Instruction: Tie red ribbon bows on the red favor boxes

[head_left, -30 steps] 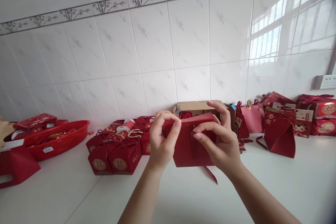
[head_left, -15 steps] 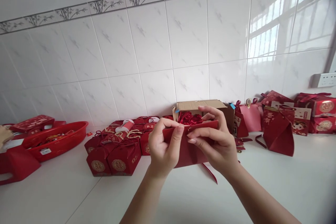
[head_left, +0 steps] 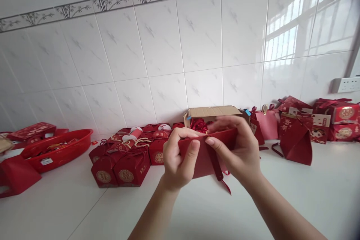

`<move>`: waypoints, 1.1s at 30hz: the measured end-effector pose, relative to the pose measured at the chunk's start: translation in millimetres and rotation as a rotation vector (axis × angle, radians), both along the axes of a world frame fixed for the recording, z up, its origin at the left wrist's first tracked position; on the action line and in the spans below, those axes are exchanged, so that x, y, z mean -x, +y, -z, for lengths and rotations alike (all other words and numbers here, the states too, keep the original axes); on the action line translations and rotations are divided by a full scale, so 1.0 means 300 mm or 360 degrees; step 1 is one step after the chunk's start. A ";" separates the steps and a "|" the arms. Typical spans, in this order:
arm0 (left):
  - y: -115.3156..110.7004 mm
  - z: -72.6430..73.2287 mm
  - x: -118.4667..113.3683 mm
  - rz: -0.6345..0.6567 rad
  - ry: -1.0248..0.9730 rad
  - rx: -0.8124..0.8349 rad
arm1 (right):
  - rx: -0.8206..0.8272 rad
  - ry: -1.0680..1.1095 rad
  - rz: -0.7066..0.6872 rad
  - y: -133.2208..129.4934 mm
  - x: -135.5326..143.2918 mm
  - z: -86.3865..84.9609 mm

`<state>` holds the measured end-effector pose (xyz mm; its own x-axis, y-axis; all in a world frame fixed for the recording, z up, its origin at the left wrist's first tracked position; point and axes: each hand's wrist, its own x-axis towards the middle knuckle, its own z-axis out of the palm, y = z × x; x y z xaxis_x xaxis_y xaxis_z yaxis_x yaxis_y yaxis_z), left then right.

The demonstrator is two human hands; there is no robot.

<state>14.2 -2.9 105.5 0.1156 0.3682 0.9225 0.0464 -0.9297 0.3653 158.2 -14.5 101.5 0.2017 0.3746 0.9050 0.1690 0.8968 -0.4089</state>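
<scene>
Red card bag (head_left: 201, 167), upheld by its top edge in my fingers.
My left fingers (head_left: 191, 153) clamp that edge; my right fingers (head_left: 223, 150) pinch it just beside them. A dark red strip (head_left: 216, 167) hangs down its front. Beyond, a brown cardboard box (head_left: 215, 111) sits on the white surface (head_left: 197, 217).

Both hands (head_left: 209, 155) pinching a red bag (head_left: 201, 163) (strap dangling), red boxes (head_left: 131, 168) beside.
</scene>
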 end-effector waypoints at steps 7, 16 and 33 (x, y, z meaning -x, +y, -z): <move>-0.013 -0.017 -0.001 -0.0284 0.0494 0.0285 | 0.0146 0.0126 0.0268 -0.002 -0.017 -0.009; -0.005 -0.049 0.037 -0.0609 0.0385 0.0538 | 0.0163 0.0162 0.0352 0.010 -0.041 -0.014; -0.066 -0.129 0.136 -0.0394 -0.0544 0.0055 | -0.0012 -0.0566 -0.0122 -0.008 -0.016 0.000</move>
